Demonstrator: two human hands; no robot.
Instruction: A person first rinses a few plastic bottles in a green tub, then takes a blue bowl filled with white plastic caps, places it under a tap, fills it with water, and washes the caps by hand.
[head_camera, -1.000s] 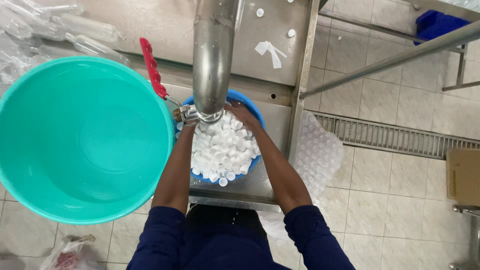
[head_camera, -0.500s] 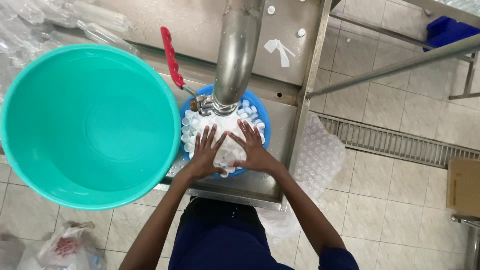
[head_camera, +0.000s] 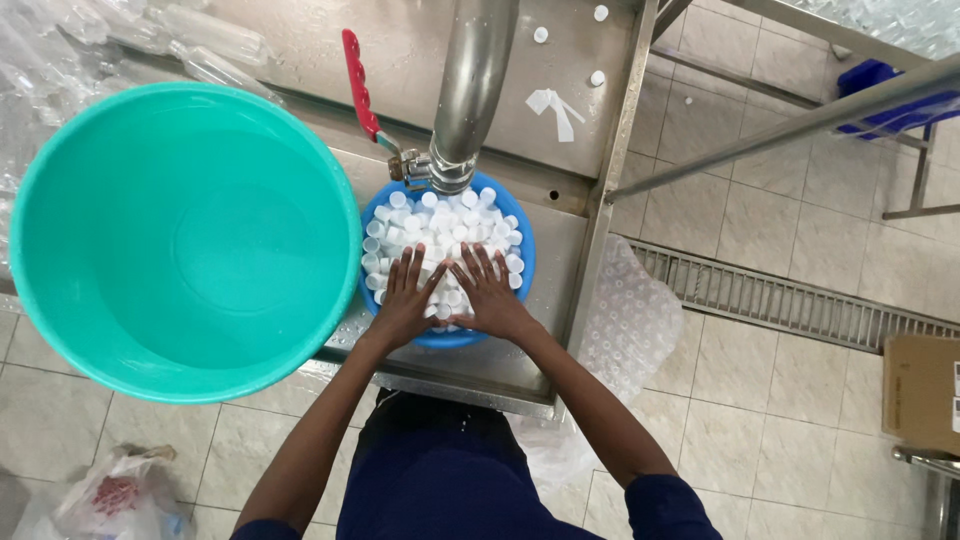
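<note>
Both hands lie flat with fingers spread wide, grasping nothing. The left hand (head_camera: 405, 298) and the right hand (head_camera: 488, 292) press palm-down, side by side, on a heap of small white plastic bottle caps (head_camera: 440, 235) that fills a round blue plastic basin (head_camera: 524, 262). The caps lie directly under the fingers and extend beyond the fingertips toward the far rim of the basin. The basin sits near the front edge of a wet stainless-steel worktop (head_camera: 560, 240), beneath a thick steel pipe (head_camera: 470, 90) with a red-handled valve (head_camera: 360, 85). A large empty turquoise plastic tub (head_camera: 185, 235) touches the basin on the left, overhanging the worktop's front edge.
</note>
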